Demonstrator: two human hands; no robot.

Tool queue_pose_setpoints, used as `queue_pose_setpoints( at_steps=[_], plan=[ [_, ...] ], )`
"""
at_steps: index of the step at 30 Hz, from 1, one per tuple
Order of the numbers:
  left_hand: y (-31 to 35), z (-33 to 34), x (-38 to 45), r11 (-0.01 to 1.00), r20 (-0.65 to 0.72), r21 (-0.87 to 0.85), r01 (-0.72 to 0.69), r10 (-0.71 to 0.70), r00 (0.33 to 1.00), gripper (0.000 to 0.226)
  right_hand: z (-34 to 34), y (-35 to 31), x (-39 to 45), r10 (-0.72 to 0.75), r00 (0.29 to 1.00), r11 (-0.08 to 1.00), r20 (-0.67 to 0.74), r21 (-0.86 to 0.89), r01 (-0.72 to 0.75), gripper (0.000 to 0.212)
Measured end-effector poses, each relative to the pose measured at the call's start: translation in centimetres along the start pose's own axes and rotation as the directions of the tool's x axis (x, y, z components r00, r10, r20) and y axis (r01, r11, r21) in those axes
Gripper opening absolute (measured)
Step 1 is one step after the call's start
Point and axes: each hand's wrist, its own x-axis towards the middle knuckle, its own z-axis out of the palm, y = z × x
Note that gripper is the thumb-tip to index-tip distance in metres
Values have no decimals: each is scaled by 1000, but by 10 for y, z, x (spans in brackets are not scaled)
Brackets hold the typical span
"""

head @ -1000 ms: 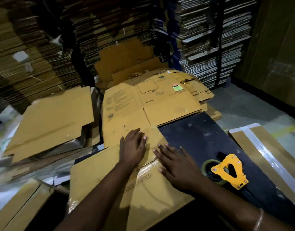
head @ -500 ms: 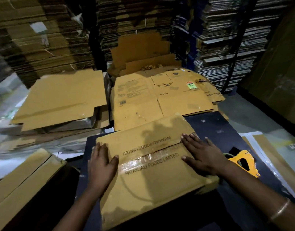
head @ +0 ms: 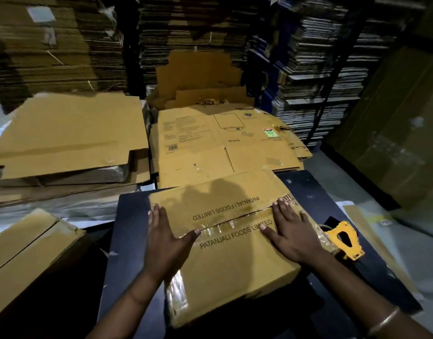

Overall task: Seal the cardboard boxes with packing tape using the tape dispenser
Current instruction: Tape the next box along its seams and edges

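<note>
Right now both hands lie flat on the box [head: 235, 255], which sits on a dark table [head: 130, 216]. That box is the landmark for everything else. Its two top flaps meet in a seam running across the lid, and clear tape [head: 225, 225] glints along that seam, between the two lines of printed lettering; more tape shines down the near-left corner. The left hand [head: 170, 234] rests on the left part of the lid, fingers straight and reaching to the left edge, thumb spread out onto the tape. The right hand [head: 292, 230] rests on the right part of the lid, fingers straight and close together with their tips at the seam, thumb spread toward the middle. Neither hand curls round anything; both simply press the cardboard. A thin bangle [head: 384, 321] circles the right wrist.

Just right of the box, on the table, lies the yellow dispenser [head: 342, 237], touched by neither hand, partly hidden behind the box's right edge. Beyond the box a flattened carton [head: 225, 145] with a green sticker lies on a pile of others. Beyond and left of the box sits another stack of flat sheets [head: 68, 133]. Near left of the box stands a second box [head: 27, 245], its flaps closed. Far behind, tall bundles of cardboard [head: 191, 28] rise like walls.
</note>
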Motion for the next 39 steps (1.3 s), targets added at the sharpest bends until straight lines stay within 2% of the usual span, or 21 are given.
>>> queue_pose_setpoints(
  at_steps=[3, 5, 9, 12, 17, 22, 25, 27, 29, 32, 34, 35, 36, 37, 39],
  plan=[
    [-3, -2, -1, 995, 3, -101, -7, 8, 1000, 109, -3, -3, 2, 22, 1000, 999, -8, -25, -22, 112],
    [-6, -1, -1, 966, 8, -250, 59, -59, 998, 102, -1, -11, 0, 57, 998, 997, -23, -43, -58, 106],
    [-11, -2, 1, 838, 16, -517, 177, -197, 980, 97, 10, -41, -8, 91, 995, 995, -49, -46, -93, 100],
    [-11, -1, 3, 760, 32, -617, 204, -234, 972, 80, 12, -53, -13, 77, 994, 995, -79, -57, -81, 91],
    [-7, -1, 6, 539, 69, -818, 199, -251, 966, 57, 6, -66, -18, 80, 993, 994, -86, -69, -86, 91],
    [-9, -6, 9, 368, 142, -900, 235, -263, 954, 45, 15, -124, -31, -59, 998, 998, -14, 22, 60, 107],
    [-12, -2, 10, 205, 228, -937, 284, -260, 938, 40, 23, -158, -46, -343, 939, 939, 22, 26, 342, 99],
    [-15, 2, 11, 119, 300, -932, 342, -278, 913, 34, 29, -175, -56, -439, 893, 897, 95, -7, 442, 103],
    [-18, 3, 12, 28, 363, -922, 385, -279, 889, 55, 30, -183, -57, -431, 897, 899, 98, -43, 436, 116],
    [-27, 7, 19, 81, 295, -933, 352, -392, 872, 57, 31, -184, -55, -422, 897, 897, 131, -80, 434, 138],
    [-29, 5, 21, 173, 275, -915, 364, -394, 877, 64, 33, -182, -55, -433, 893, 893, 119, -74, 443, 144],
    [-29, 2, 25, 262, 224, -902, 342, -393, 892, 56, 33, -182, -55, -458, 884, 883, 90, -66, 464, 143],
    [-27, -3, 30, 336, 147, -897, 287, -386, 910, 35, 33, -182, -55, -498, 865, 863, 66, -62, 502, 140],
    [-26, -7, 38, 422, 78, -872, 248, -380, 922, 23, 32, -182, -57, -553, 831, 829, 60, -68, 556, 133],
    [-26, -13, 58, 546, 41, -806, 229, -334, 942, 37, 29, -181, -60, -682, 732, 726, 15, -111, 679, 110]
  ],
)
